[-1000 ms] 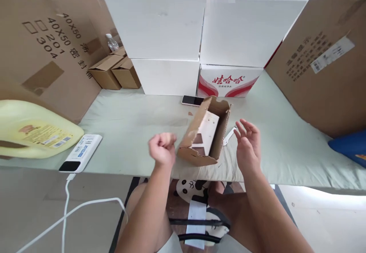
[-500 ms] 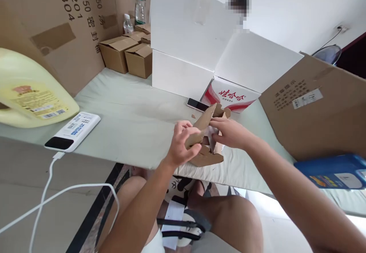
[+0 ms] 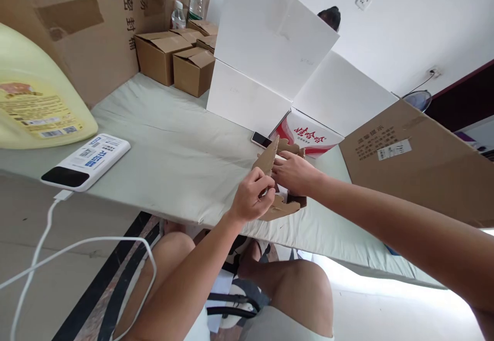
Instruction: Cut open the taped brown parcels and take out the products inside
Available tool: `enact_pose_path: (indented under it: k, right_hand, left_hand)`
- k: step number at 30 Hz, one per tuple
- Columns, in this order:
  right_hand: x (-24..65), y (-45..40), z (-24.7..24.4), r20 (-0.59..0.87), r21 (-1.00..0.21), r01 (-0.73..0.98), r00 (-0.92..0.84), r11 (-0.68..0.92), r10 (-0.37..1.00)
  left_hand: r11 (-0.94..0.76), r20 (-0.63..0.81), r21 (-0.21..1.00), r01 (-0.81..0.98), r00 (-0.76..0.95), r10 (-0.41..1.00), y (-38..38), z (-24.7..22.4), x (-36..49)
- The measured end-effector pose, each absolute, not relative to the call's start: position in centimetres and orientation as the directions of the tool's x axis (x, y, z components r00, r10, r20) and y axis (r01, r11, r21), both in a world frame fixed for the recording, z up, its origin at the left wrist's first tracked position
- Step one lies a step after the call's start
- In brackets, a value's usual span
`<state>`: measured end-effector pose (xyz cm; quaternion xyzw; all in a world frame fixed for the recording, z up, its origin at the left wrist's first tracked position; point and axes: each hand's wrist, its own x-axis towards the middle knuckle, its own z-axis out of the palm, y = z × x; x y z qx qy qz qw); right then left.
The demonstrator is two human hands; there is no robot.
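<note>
A small brown cardboard box [image 3: 283,208] stands with its flaps up near the table's front edge. My left hand [image 3: 252,195] pinches the box's left flap between thumb and curled fingers. My right hand [image 3: 295,174] reaches over the opening from the right, its fingers stretched flat against the inner side of that flap. Something whitish shows inside the box, partly hidden under my right hand. Just behind the box lies a dark-screened phone [image 3: 261,140].
White panels [image 3: 250,94] and a red-and-white carton [image 3: 306,131] stand behind the box. Several small closed boxes [image 3: 193,71] sit at the back left. On the left are a yellow jug [image 3: 42,99] and a white power bank [image 3: 87,162] with a cable. A large cardboard sheet [image 3: 417,171] leans on the right.
My right hand has moved left, from the box's right side across to the left flap. My left fingers have closed more tightly on that flap, which stands more upright. The view has shifted.
</note>
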<state>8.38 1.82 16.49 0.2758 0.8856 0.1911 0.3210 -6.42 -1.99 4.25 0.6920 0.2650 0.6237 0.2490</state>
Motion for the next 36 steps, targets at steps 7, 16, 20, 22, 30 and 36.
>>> enact_pose_path:
  k: [7, 16, 20, 22, 30, 36]
  right_hand:
    - [12.1, 1.0, 21.3, -0.137, 0.591, 0.429, -0.781, 0.683, 0.609]
    - [19.9, -6.5, 22.3, 0.697, -0.218, 0.934, -0.055, 0.284, 0.715]
    - [20.4, -10.1, 14.0, 0.483, -0.782, 0.602, 0.421, 0.162, 0.768]
    - [20.0, -11.1, 8.9, 0.439, -0.82, 0.55, 0.43, 0.156, 0.789]
    - [18.0, -10.0, -2.6, 0.728, -0.409, 0.872, 0.136, 0.267, 0.672]
    - [17.0, -8.5, -4.2, 0.744, -0.456, 0.847, 0.195, 0.273, 0.639]
  left_hand:
    - [-0.677, 0.685, 0.729, 0.105, -0.084, 0.724, -1.5, 3.7, -6.6]
    - [-0.5, 0.524, 0.846, 0.186, -0.464, 0.714, 0.9, 3.0, -8.5]
    - [-0.495, 0.525, 0.833, 0.248, -0.637, 0.564, 1.8, 3.6, -10.8]
    - [-0.502, 0.541, 0.822, 0.268, -0.644, 0.541, 2.5, 3.5, -11.7]
    - [-0.478, 0.623, 0.779, 0.406, -0.59, 0.514, 2.5, 3.4, -11.5]
    - [-0.729, 0.82, 0.572, 0.377, -0.28, 0.499, -2.9, 4.2, -6.8]
